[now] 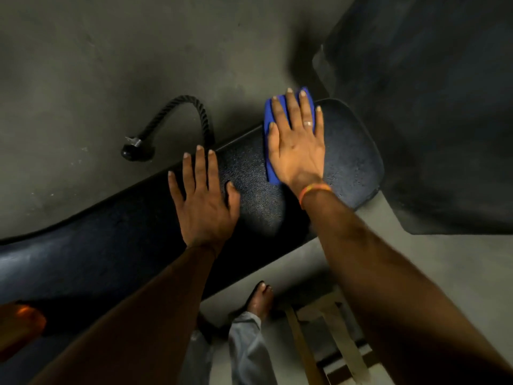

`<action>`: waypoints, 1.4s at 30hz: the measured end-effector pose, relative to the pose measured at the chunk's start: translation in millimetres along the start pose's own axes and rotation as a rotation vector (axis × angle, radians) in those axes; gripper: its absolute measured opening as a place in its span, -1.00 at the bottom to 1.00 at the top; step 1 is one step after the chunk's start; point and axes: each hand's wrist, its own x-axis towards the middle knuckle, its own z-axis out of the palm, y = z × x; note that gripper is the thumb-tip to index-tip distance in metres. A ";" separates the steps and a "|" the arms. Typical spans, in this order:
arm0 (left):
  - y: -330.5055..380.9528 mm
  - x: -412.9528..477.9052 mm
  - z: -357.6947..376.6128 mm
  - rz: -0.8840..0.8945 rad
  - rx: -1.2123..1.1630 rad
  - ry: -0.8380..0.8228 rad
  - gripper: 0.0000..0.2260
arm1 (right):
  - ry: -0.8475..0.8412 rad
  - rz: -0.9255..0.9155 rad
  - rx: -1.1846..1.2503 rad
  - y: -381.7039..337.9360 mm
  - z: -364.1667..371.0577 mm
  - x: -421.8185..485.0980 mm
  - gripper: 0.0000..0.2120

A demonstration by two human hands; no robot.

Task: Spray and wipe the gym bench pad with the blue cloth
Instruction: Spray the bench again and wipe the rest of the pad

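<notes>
The blue cloth (268,126) lies flat near the far end of the gym bench pad (349,151), pressed under your right hand (297,143) with fingers straight and spread. Your left hand (205,201) rests flat on the pad nearby, fingers splayed, holding nothing.

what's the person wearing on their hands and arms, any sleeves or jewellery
No sleeves or gloves in view. The right hand has a silver-coloured ring on one finger and an orange band round the wrist. The left hand wears nothing.
</notes>
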 end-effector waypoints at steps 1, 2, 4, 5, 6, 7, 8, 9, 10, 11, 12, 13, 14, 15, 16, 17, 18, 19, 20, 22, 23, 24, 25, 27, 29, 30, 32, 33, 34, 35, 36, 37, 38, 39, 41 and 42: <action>0.2 -0.3 -0.8 0.005 0.003 -0.002 -0.37 | 0.006 0.022 -0.010 2.8 -1.5 -24.4 -0.44; 0.4 -0.3 -1.8 0.005 0.010 -0.002 -0.36 | 0.004 0.056 -0.025 4.9 -3.0 -53.2 -0.43; 0.1 1.3 -2.5 -0.006 -0.005 0.001 -0.36 | -0.059 0.091 -0.048 8.1 -5.1 -105.0 -0.41; 0.0 1.0 -2.5 -0.007 -0.011 -0.002 -0.36 | -0.091 0.088 -0.062 9.7 -6.4 -118.6 -0.40; 0.0 0.0 -1.7 -0.006 -0.011 -0.004 -0.36 | -0.110 0.072 -0.065 13.1 -5.5 -119.5 -0.40; -0.1 -1.1 -0.5 -0.004 -0.006 -0.003 -0.36 | -0.124 0.057 -0.053 16.5 -5.1 -107.9 -0.39; -0.2 -1.0 0.1 0.000 -0.003 0.000 -0.37 | -0.107 0.045 -0.040 18.6 -5.7 -86.4 -0.39; 0.1 -0.7 0.9 0.003 0.001 0.004 -0.37 | -0.076 0.039 -0.037 19.8 -5.3 -59.9 -0.39; -0.7 -0.7 0.9 0.002 0.001 0.012 -0.37 | -0.042 0.053 -0.038 19.9 -4.0 -31.6 -0.40; -0.9 -0.8 1.2 -0.001 0.000 0.021 -0.37 | -0.031 0.080 -0.032 20.2 -3.3 -3.7 -0.41; -0.5 -1.1 1.6 -0.003 0.000 0.027 -0.37 | -0.026 0.103 -0.027 21.6 -2.1 19.7 -0.42; 0.2 -0.8 1.4 -0.004 0.002 0.033 -0.37 | -0.027 0.120 -0.018 21.9 -2.3 33.4 -0.43; 1.1 -0.1 1.2 -0.003 0.003 0.036 -0.37 | -0.020 0.130 -0.005 22.7 -2.5 34.6 -0.44; 1.2 -0.4 0.8 -0.001 0.001 0.032 -0.37 | -0.001 0.145 0.010 23.5 -4.7 22.6 -0.44; 1.8 -0.4 0.8 0.002 -0.008 0.029 -0.37 | 0.024 0.161 0.010 25.3 -7.1 0.1 -0.43; 1.6 -1.2 1.0 0.003 -0.013 0.033 -0.37 | 0.041 0.189 -0.001 26.5 -8.4 -28.8 -0.42; 1.0 -1.4 0.7 0.001 -0.014 0.039 -0.37 | 0.043 0.221 -0.009 27.2 -8.3 -58.3 -0.41; 1.3 -0.8 1.3 -0.002 -0.018 0.040 -0.37 | 0.021 0.247 -0.019 28.0 -7.7 -83.2 -0.40; 1.1 -0.7 1.4 -0.001 -0.021 0.038 -0.37 | -0.005 0.259 -0.035 29.0 -6.6 -98.8 -0.39; 1.3 -1.6 2.1 0.005 -0.022 0.040 -0.37 | -0.033 0.256 -0.042 33.4 -4.4 -93.8 -0.38; 1.2 -1.5 2.3 0.007 -0.023 0.044 -0.37 | -0.033 0.246 -0.037 35.5 -4.3 -79.0 -0.37; 1.4 -1.6 2.5 0.008 -0.022 0.047 -0.37 | -0.017 0.223 -0.033 38.1 -3.8 -59.5 -0.37; 1.0 -1.7 2.5 0.007 -0.021 0.049 -0.38 | 0.006 0.200 -0.031 41.0 -3.8 -36.9 -0.38; 0.5 -2.4 3.1 0.008 -0.013 0.064 -0.38 | 0.009 0.194 -0.013 50.0 -3.8 8.3 -0.39; 0.3 -1.2 3.9 0.013 -0.024 0.077 -0.38 | -0.009 0.210 -0.002 57.0 -6.1 34.0 -0.41; 0.4 -1.3 4.0 0.012 -0.036 0.079 -0.38 | -0.004 0.223 0.004 59.3 -6.1 32.2 -0.41; 0.6 -1.8 4.0 0.011 -0.051 0.089 -0.38 | 0.052 0.263 -0.007 60.7 -6.1 -0.8 -0.41; 0.4 -2.1 3.9 0.012 -0.048 0.093 -0.38 | 0.073 0.291 -0.020 60.5 -6.0 -27.7 -0.40; 0.4 -2.6 3.6 0.012 -0.048 0.093 -0.38 | 0.077 0.314 -0.033 60.4 -5.1 -55.2 -0.40; 0.5 -2.3 3.3 0.011 -0.050 0.092 -0.38 | 0.063 0.324 -0.037 59.6 -5.3 -78.5 -0.39; 0.2 -2.6 3.0 0.008 -0.051 0.090 -0.38 | 0.042 0.316 -0.034 59.2 -5.3 -92.6 -0.39; 0.1 -2.9 2.6 0.006 -0.052 0.088 -0.38 | 0.026 0.296 -0.028 60.9 -5.1 -95.8 -0.38; 0.3 -2.9 2.7 0.006 -0.052 0.087 -0.38 | 0.011 0.275 -0.023 64.1 -5.7 -88.7 -0.37; 0.4 -3.2 3.4 0.007 -0.053 0.087 -0.38 | 0.004 0.257 -0.028 68.0 -5.9 -75.2 -0.36; 0.3 -3.2 4.9 0.010 -0.053 0.089 -0.38 | 0.013 0.249 -0.047 78.4 -6.2 -36.8 -0.36; -0.3 -3.4 5.5 0.012 -0.054 0.088 -0.38 | 0.004 0.274 -0.029 85.0 -8.2 -15.6 -0.37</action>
